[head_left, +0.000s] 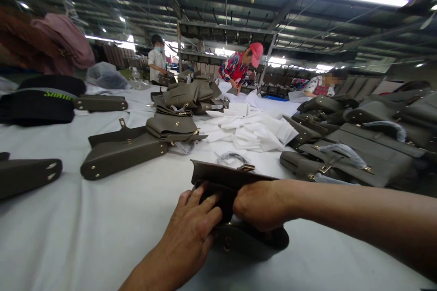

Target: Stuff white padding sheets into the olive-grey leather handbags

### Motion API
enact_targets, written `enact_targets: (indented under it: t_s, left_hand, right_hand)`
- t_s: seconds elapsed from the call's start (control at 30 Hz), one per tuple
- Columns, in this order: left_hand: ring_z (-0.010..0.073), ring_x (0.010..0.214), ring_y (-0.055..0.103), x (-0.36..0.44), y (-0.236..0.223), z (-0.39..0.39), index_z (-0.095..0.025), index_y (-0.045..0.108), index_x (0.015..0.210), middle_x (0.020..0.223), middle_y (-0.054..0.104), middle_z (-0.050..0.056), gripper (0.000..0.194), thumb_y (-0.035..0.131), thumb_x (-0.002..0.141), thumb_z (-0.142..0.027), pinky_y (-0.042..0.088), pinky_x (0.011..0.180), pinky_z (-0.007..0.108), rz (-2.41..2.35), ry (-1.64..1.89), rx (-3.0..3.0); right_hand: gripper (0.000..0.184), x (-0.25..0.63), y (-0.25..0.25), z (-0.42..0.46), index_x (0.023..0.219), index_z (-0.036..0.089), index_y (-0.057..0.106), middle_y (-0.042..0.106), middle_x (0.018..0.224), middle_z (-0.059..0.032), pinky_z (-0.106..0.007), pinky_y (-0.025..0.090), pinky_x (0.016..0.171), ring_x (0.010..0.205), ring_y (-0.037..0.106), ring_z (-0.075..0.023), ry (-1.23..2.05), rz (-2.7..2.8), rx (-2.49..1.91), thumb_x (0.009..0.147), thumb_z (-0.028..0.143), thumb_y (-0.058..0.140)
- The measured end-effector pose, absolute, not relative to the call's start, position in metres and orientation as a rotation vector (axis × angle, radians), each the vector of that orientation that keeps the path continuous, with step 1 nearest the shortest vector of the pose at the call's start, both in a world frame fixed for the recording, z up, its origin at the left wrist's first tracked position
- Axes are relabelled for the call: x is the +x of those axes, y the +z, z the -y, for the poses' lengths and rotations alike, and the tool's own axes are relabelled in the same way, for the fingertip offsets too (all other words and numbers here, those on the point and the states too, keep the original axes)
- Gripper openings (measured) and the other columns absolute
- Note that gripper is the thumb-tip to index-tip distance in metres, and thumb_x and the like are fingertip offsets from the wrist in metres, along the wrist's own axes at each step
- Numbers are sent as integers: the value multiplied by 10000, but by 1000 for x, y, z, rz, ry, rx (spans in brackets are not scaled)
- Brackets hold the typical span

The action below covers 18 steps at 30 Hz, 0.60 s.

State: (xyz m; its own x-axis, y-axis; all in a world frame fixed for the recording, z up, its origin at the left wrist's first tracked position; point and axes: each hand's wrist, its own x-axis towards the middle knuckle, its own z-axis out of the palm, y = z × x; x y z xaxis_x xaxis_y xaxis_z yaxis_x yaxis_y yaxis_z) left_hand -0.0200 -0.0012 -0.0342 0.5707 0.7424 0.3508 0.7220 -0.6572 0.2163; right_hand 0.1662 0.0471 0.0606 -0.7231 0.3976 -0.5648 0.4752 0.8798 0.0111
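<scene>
A dark olive leather handbag (221, 175) lies on the white table (85, 232) right in front of me, its flap raised and a gold clasp at its top edge. My left hand (196, 220) rests on the bag's left side with the fingers reaching into its opening. My right hand (261, 204) comes in from the right and is curled closed on the bag's middle, its fingertips hidden inside. The bag's rounded lower part (252, 241) shows beneath my right hand.
More olive bags lie about: one at the left (123, 152), a pile in the middle (186, 97), a heap at the right (358, 154). White paper sheets (252, 129) are scattered beyond. Dark caps (37, 102) sit far left. Three other people work at the far end.
</scene>
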Motion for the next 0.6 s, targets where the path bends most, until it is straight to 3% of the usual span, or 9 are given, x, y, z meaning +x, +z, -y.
enact_targets:
  t_s: [0.17, 0.3, 0.37, 0.47, 0.6]
  left_hand:
    - [313, 1293, 366, -22, -42, -1, -266, 570, 967, 1364, 542, -50, 256, 527, 791, -84, 262, 991, 533, -1255, 758, 2733]
    - [309, 1142, 475, -18, -53, -7, -245, 586, 941, 1205, 639, -11, 175, 528, 838, -117, 317, 920, 519, -1213, 973, 2785]
    - [304, 1114, 490, -16, -56, -9, -244, 589, 925, 1192, 640, -7, 192, 505, 837, -96, 337, 903, 521, -1221, 1039, 2795]
    - [327, 1166, 459, -15, -52, -8, -251, 594, 913, 1285, 565, 33, 207, 506, 819, -89, 365, 928, 558, -1306, 982, 2772]
    - [330, 1221, 428, -19, -39, 2, -289, 597, 973, 1301, 518, 61, 138, 585, 842, -250, 378, 1009, 585, -1378, 701, 2728]
  right_hand:
    - [154, 169, 67, -49, 849, 75, 707, 700, 727, -111, -259, 378, 482, 614, 634, -210, -131, -2410, 776, 745, 82, 593]
    - [303, 188, 71, -35, 1100, 120, 628, 683, 1011, -118, -311, 483, 736, 898, 653, -246, -206, -2657, 1063, 813, 215, 623]
    - [248, 194, 73, -26, 1049, 149, 626, 664, 1044, -96, -316, 486, 793, 932, 640, -236, -239, -2718, 1173, 820, 244, 628]
    - [155, 192, 65, -17, 946, 171, 653, 684, 939, -91, -340, 504, 745, 845, 657, -250, -189, -2670, 1235, 847, 268, 586]
    - [144, 186, 26, -17, 888, 167, 693, 706, 854, -123, -375, 528, 684, 758, 678, -302, 36, -2640, 1238, 788, 233, 612]
